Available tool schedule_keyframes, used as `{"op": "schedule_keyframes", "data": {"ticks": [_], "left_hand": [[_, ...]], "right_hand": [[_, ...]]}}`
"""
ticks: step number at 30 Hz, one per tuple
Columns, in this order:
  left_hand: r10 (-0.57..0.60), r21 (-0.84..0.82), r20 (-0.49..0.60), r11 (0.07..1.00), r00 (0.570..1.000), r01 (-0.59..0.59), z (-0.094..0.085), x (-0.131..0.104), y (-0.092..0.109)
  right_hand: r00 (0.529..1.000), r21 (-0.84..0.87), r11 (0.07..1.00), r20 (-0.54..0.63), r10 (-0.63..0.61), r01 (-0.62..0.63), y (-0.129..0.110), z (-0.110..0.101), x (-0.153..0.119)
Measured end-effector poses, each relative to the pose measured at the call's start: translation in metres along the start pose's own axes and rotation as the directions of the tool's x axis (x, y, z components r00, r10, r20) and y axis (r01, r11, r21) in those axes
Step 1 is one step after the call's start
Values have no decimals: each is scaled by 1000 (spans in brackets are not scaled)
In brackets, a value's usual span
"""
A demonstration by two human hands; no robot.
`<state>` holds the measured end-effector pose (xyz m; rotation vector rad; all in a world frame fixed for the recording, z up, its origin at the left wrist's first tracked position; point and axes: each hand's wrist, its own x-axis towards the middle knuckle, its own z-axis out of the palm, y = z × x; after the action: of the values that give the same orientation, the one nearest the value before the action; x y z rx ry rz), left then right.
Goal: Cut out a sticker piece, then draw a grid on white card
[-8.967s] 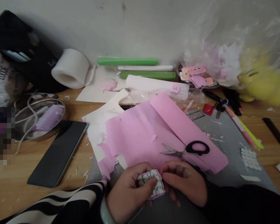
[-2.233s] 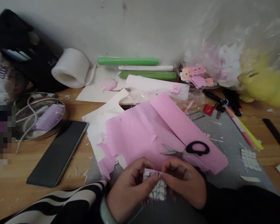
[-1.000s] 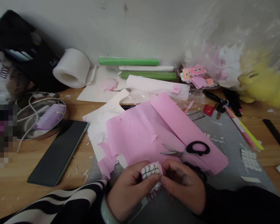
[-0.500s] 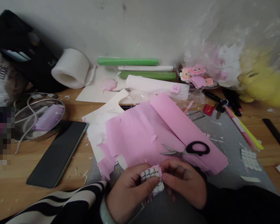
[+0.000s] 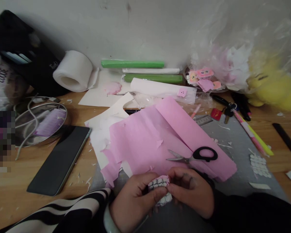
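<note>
My left hand (image 5: pixel 133 202) and my right hand (image 5: pixel 190 192) meet at the near edge of the desk, both pinching a small padded piece (image 5: pixel 160 187) that is white with black scale-like lines and has pink paper at its top edge. Fingers cover most of it. Just beyond the hands lies a large sheet of pink crepe paper (image 5: pixel 157 139), with black-handled scissors (image 5: pixel 196 155) resting shut on it. A grey cutting mat (image 5: pixel 235 152) lies under the paper and hands.
A black phone (image 5: pixel 59 160) lies at the left, a round mirror (image 5: pixel 40 119) with a cable behind it. A white tape roll (image 5: pixel 72 71), green and white rolls (image 5: pixel 133 63), pens (image 5: pixel 253 134), keys (image 5: pixel 226 110) and a yellow plush (image 5: pixel 271 84) line the back and right.
Both hands keep turning and pressing the small patterned piece between the fingers; it has tipped down and is more covered now. Everything else on the desk stays where it was.
</note>
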<state>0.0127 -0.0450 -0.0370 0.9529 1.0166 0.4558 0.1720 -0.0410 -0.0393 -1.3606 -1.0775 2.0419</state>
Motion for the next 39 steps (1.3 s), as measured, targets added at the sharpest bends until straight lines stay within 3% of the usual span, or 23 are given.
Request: {"op": "schedule_keyframes", "data": {"ticks": [6,18,31,39], "left_hand": [[47,46,6,998,999,-47,0,0,2],[31,-32,1,999,1000,-31,1,0,1],[74,89,19,993,997,-75,-2,0,2],[164,213,20,963,986,-164,-1,0,3]], "right_hand": [[999,-75,997,-44,-27,23,1,2,-1],[1000,59,998,-17,6,-5,-1,-1,1],[1000,35,999,-9,-10,10,1,0,1],[997,-16,1000,-80,-9,7,2,2,-1]]}}
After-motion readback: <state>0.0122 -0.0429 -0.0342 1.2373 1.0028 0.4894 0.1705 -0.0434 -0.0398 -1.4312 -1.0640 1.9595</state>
